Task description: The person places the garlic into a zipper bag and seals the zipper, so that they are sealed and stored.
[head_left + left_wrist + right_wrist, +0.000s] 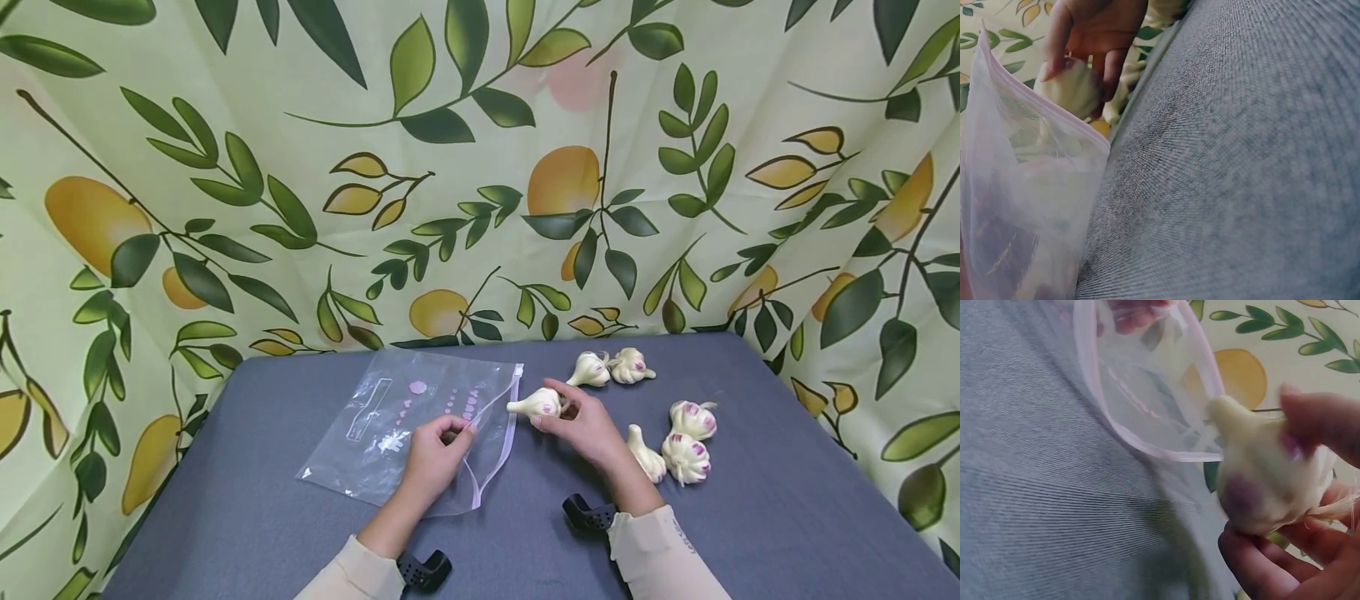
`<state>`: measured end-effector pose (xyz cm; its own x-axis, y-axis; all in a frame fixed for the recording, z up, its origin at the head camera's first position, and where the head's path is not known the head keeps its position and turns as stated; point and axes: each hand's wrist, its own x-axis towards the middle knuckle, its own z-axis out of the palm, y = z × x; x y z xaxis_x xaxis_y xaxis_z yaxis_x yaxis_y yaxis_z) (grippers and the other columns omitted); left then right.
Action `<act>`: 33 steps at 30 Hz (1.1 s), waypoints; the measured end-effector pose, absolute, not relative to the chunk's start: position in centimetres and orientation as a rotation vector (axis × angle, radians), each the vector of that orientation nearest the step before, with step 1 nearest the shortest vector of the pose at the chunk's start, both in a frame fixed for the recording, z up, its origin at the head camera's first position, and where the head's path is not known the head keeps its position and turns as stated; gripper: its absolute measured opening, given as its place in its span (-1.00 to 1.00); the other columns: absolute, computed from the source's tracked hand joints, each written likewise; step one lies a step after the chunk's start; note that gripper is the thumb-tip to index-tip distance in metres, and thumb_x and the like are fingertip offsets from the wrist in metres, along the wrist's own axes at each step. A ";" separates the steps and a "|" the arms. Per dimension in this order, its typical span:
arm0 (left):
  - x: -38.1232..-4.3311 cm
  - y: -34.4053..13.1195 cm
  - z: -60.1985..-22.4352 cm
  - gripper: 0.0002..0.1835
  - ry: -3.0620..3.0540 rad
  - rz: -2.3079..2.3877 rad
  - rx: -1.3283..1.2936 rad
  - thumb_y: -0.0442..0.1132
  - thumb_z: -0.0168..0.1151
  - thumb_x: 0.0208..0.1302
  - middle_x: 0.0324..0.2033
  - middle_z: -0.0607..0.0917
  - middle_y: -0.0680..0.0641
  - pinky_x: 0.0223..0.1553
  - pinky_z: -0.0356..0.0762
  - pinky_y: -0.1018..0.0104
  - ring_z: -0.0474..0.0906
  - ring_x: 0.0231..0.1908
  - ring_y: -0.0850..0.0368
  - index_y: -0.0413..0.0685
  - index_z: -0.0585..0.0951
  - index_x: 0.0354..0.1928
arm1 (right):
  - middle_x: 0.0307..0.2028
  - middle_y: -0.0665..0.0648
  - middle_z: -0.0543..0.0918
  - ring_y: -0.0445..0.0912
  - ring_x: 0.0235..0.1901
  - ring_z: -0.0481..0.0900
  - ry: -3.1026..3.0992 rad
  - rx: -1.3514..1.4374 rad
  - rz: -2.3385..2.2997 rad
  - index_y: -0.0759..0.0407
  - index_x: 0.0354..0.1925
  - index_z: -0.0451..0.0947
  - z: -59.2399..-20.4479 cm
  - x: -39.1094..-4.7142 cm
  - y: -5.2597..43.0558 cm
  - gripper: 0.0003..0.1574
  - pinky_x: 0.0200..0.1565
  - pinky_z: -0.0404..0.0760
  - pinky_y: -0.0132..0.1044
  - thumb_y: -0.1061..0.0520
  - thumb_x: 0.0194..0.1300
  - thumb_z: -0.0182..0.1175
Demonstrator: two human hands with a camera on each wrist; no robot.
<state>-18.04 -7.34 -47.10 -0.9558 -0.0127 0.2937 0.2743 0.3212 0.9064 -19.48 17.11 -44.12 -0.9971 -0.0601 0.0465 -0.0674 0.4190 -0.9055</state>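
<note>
A clear zip bag (pixel 375 450) with pink printing lies on the table, its pink-edged mouth parted towards the right. My left hand (pixel 438 454) pinches the upper edge of that mouth between thumb and fingers. In my right hand (pixel 588 421) a garlic bulb (pixel 542 403) is gripped by thumb and fingertips, its stem pointing left at the bag's opening. The right wrist view has this white and purple bulb (pixel 1266 469) close up, stem tip overlapping the bag's rim (pixel 1147 447). From the left wrist view, the bag (pixel 1035 187) stands gaping before the right hand (pixel 1100 31).
Two garlic bulbs (pixel 590 369) sit at the back of the grey table (pixel 247 500). Several more bulbs (pixel 686 457) lie right of my right forearm. A leaf-and-fruit patterned cloth (pixel 480 167) hangs behind the table and along its sides.
</note>
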 end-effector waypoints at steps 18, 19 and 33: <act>-17.6 -6.7 -46.8 -0.95 -2.229 -1.541 -0.402 -0.33 0.38 0.09 -0.47 0.72 0.09 -0.39 0.53 0.40 0.52 -0.45 0.33 -0.05 0.72 -0.47 | 0.07 0.09 0.62 -0.12 -0.10 0.54 -2.707 0.545 1.462 0.13 0.25 0.48 -44.6 -18.3 12.9 -0.08 -0.05 0.54 -0.34 0.17 -0.14 0.55; -17.6 -6.6 -46.8 -0.95 -2.218 -1.533 -0.415 -0.35 0.38 0.08 -0.46 0.72 0.09 -0.36 0.54 0.37 0.53 -0.42 0.32 -0.04 0.72 -0.47 | 0.08 0.08 0.62 -0.12 -0.08 0.55 -2.712 0.544 1.446 0.13 0.25 0.48 -44.6 -18.1 12.6 -0.08 -0.03 0.54 -0.33 0.17 -0.14 0.55; -16.8 -5.8 -45.8 -0.90 -2.077 -1.466 -0.517 -0.55 0.37 -0.05 -0.48 0.73 -0.12 -0.19 0.60 0.20 0.66 -0.35 -0.03 -0.24 0.68 -0.51 | 0.08 0.16 0.65 -0.09 -0.03 0.58 -2.727 0.517 1.374 0.21 0.26 0.47 -45.7 -17.7 11.2 -0.01 0.02 0.57 -0.20 -0.04 -0.14 0.59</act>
